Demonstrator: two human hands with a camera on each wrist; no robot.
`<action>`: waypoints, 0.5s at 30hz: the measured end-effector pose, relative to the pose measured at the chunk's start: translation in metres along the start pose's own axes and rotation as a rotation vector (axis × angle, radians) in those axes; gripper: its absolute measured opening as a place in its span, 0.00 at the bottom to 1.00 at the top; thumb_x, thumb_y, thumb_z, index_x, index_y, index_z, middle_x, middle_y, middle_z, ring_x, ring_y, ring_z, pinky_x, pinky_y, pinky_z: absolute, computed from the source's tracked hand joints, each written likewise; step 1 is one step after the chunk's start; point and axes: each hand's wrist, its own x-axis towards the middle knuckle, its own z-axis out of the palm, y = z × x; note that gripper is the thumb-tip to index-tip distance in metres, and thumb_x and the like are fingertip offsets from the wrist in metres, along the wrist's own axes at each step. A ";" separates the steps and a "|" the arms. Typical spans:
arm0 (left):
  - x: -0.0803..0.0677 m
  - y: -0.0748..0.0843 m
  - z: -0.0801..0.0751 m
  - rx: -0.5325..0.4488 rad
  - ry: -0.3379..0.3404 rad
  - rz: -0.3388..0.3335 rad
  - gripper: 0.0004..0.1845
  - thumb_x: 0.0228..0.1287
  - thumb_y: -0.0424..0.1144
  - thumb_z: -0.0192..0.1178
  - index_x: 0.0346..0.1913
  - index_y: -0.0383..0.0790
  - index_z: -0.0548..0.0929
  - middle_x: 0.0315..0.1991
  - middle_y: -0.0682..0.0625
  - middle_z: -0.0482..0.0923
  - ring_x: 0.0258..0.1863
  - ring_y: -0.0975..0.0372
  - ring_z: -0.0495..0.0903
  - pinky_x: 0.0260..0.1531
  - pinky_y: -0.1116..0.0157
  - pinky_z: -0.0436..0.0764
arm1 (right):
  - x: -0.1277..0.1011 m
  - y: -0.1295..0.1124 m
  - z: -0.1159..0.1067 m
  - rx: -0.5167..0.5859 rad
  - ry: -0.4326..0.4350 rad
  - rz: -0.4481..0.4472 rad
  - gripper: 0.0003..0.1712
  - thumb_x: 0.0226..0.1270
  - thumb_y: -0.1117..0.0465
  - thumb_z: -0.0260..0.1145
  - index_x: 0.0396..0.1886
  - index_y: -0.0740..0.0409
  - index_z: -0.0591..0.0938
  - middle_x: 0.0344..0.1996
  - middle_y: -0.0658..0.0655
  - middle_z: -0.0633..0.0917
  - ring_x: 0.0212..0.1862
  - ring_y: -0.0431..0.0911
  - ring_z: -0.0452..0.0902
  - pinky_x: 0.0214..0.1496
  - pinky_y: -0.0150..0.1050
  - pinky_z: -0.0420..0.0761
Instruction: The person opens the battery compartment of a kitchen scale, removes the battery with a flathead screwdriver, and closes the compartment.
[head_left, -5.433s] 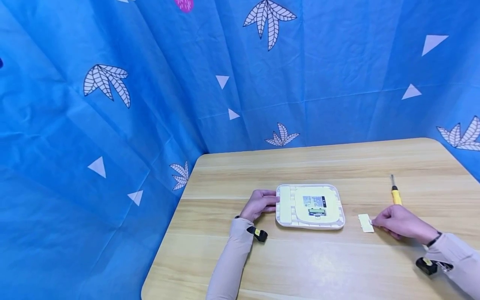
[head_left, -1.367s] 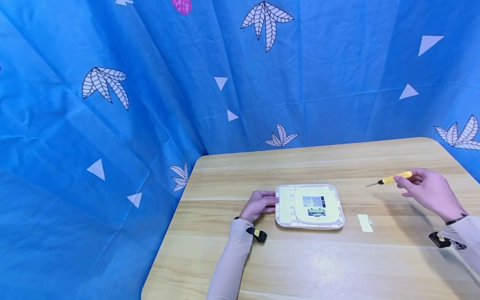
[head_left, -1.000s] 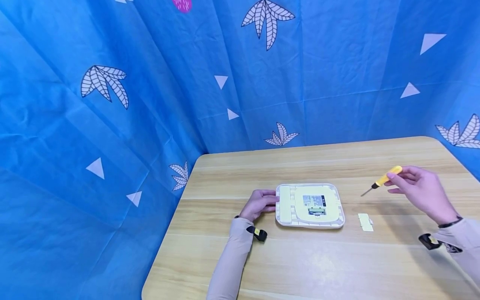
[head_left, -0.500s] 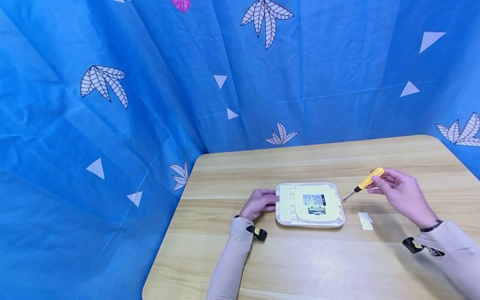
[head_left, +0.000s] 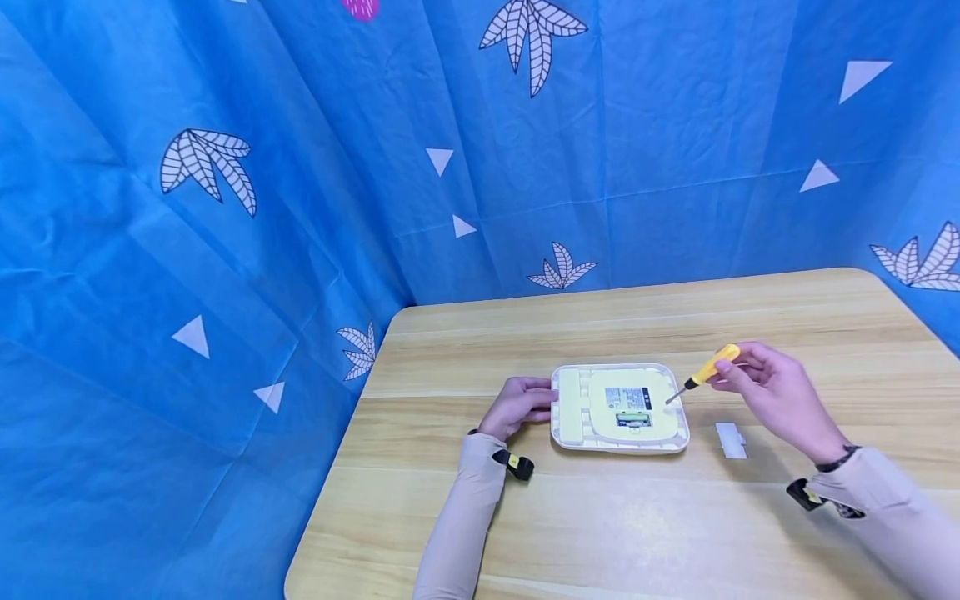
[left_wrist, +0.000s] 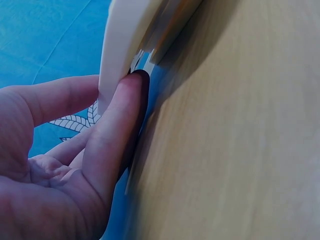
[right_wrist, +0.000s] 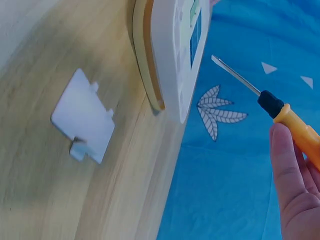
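Firstly, at the near side, two light sleeves (head_left: 459, 533) come in over the wooden table (head_left: 600, 542), one from the left and one from the right; each wrist carries a small black unit (head_left: 513, 465). A little farther, on the right, a small white piece (head_left: 731, 441) lies flat on the wood, near the device but apart from it. The right wrist view shows small tabs on its edges.

Next to it, toward the left, is the white device (head_left: 572, 408), with its pale panel turned up. On this panel there is a printed label (head_left: 622, 398), and just nearer than the label, an open slot (head_left: 634, 420) with something green inside. The left hand (head_left: 516, 408) is at the left edge of the device and pinches this edge between thumb and fingers.

At the right, the right hand (head_left: 776, 396) pinches the yellow handle of a screwdriver (head_left: 708, 367) between thumb and fingers. The shaft points down and to the left, over the right part of the device; in the right wrist view, its tip is apart from the surface.

Farthest, behind the table, hangs a blue curtain (head_left: 675, 150) with white leaves and triangles.
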 end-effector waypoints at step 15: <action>0.003 -0.004 -0.001 0.014 0.005 -0.009 0.24 0.68 0.31 0.67 0.64 0.26 0.78 0.54 0.35 0.86 0.45 0.55 0.90 0.47 0.65 0.92 | -0.008 -0.003 0.021 0.034 -0.031 -0.006 0.10 0.78 0.64 0.62 0.49 0.69 0.80 0.38 0.62 0.91 0.36 0.32 0.88 0.39 0.28 0.90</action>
